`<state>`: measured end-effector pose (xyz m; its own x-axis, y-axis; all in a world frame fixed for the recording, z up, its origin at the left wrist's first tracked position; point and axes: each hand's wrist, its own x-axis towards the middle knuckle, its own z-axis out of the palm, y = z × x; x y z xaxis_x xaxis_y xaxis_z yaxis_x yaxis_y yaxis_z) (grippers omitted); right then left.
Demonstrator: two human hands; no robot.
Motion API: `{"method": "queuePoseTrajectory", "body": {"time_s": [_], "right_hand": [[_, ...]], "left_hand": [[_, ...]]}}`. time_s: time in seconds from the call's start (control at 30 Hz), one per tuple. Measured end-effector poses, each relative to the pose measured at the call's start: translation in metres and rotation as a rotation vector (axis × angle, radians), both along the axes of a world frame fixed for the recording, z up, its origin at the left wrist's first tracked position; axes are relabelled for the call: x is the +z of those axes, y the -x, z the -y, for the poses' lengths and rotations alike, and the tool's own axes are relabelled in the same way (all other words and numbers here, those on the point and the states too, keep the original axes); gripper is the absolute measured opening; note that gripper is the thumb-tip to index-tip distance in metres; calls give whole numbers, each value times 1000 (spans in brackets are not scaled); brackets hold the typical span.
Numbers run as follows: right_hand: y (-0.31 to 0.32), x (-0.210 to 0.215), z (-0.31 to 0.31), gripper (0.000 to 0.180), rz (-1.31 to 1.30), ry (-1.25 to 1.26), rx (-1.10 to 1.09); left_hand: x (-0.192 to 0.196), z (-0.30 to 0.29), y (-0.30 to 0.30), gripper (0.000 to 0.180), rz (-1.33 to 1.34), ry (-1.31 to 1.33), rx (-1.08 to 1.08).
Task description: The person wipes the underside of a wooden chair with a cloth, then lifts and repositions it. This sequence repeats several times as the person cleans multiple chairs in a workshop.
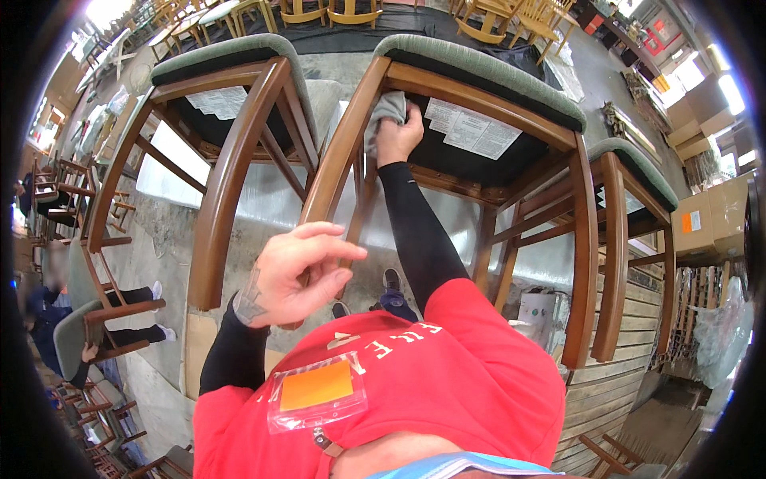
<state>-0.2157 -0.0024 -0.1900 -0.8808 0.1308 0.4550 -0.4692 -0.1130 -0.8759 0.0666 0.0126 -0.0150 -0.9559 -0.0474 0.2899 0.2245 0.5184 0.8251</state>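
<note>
Right hand (399, 140) is reaching up and out at arm's length, fingers closing around a bunched grey cloth (388, 112). Cloth is sitting at the upper left corner of the middle chair (479, 104), seemingly against the inner side of the brown leg, just below where it is meeting the seat rail.

Left hand (303, 271) is hanging lower, in front of the same leg from this view. Fingers are curling loosely, thumb and forefinger standing apart, nothing visible between them. Cannot tell whether the hand is touching the wood.

Middle chair is turning its dark underside toward the person, green-grey padding along the far edge; white labels (483, 134) are showing on the underside, right of the cloth. Left chair (235, 172) and right chair (613, 255), same brown wood and similar padding, are flanking it with undersides also showing. Pale, shiny sheeting (459, 219) is spreading behind the legs.

Person is wearing a red shirt (447, 371) and black sleeves; a clear badge holder with an orange card (317, 387) is lying on the chest.

Far left: a co-worker in dark clothing is sitting or crouching, one hand (90, 351) resting at another padded chair (72, 339). Top: light-wood chairs (355, 12) are standing by dark sheeting. Right: cardboard boxes (694, 223) are standing above a clear plastic bag (722, 335); wooden slats (622, 383) are running below.
</note>
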Motion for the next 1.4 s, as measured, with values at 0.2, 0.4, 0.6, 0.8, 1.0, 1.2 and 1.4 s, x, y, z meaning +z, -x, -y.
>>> {"method": "queuePoseTrajectory", "body": {"time_s": [0.2,0.4,0.6,0.8,1.0,1.2,1.4], "right_hand": [[-22,4,1,25,121,155,146],[-4,-2,-6,31,190,25,170],[7,4,-14,25,523,427,374],[38,32,-44,21,666,655,596],[56,40,-122,27,738,1006,535],[17,34,-33,26,629,734,361],[68,31,-83,20,882,991,602]], "left_hand": [[0,1,-12,22,79,-8,103],[1,-6,-8,23,100,-85,80],[-1,-6,-2,25,54,-6,57],[0,-4,-4,25,29,-18,48],[1,-2,-8,26,48,0,28],[3,-2,7,27,19,14,-34],[-4,-1,-4,27,42,-36,10]]}}
